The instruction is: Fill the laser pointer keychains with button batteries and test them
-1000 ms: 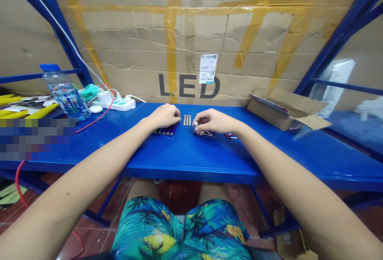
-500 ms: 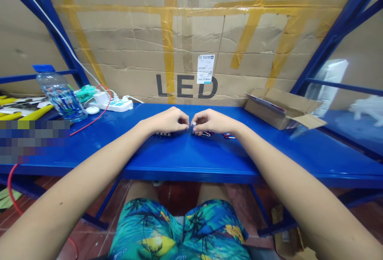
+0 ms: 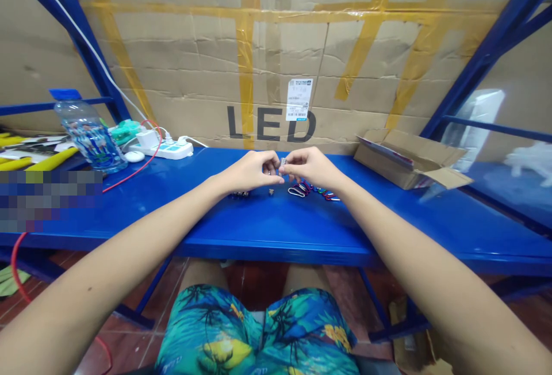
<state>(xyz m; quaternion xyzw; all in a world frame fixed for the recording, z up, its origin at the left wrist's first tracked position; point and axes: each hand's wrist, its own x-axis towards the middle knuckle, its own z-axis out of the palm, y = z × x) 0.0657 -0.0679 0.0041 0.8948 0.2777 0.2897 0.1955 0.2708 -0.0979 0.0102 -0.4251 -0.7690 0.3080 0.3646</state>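
Note:
My right hand (image 3: 311,167) pinches a small silvery piece (image 3: 283,162) between thumb and fingertips; its exact kind is too small to tell. My left hand (image 3: 255,169) meets it from the left, fingers curled and thumb tip close beside the piece. What the left fingers hold is hidden. Below the hands a small metal part (image 3: 271,192) stands alone on the blue table (image 3: 276,225). More small metal parts (image 3: 241,194) lie in a row under my left wrist. Several coloured carabiners (image 3: 298,190) lie beneath my right hand, partly covered by it.
An open cardboard box (image 3: 401,159) sits at the back right. To the left are a plastic bottle (image 3: 92,136), a white power strip (image 3: 172,149), a red cable (image 3: 142,159) and yellow-handled tools (image 3: 56,159). A large taped carton (image 3: 194,76) stands behind the table.
Both hands have lifted slightly and come together, the right one moving toward the left. The lone metal part and more of the carabiners now show beneath them.

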